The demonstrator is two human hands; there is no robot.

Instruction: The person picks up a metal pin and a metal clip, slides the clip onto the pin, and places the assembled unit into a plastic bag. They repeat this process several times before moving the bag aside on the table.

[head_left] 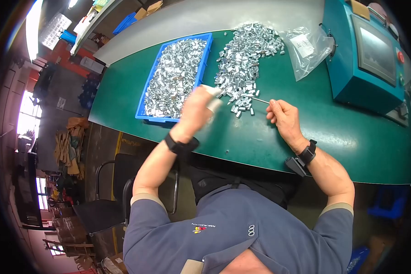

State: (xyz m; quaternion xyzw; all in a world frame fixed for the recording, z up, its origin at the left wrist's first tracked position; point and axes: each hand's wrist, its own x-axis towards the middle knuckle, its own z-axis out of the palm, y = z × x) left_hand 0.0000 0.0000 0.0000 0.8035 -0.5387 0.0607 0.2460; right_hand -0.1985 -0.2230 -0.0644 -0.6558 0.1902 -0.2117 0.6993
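View: a green counter [306, 132] is seen from above, with the person's two forearms reaching onto it from the lower edge.

Left hand [197, 109]: it is raised just above the counter and blurred; white tape is wrapped round its fingertips [213, 104]. The grip is closed on a small shiny metal piece [218, 92] at the near edge of the loose pile.

Right hand [283, 116]: it is rested on the counter, with the fingers pinched shut on one end of a thin metal rod [260, 100]. The rod is pointed left toward the pile.

Loose pile [244, 61]: small silvery metal pieces are heaped on the counter between the two hands and farther back, just right of the tray.

Blue tray [144, 102]: it is filled with more of the same silvery pieces and is set at the left, beside the pile.

Plastic bag [308, 48]: a clear, crumpled bag is laid to the right of the pile.

Machine [356, 75]: a teal cabinet with a screen is stood at the right rear of the counter.

Wrists: a dark band is worn on each.
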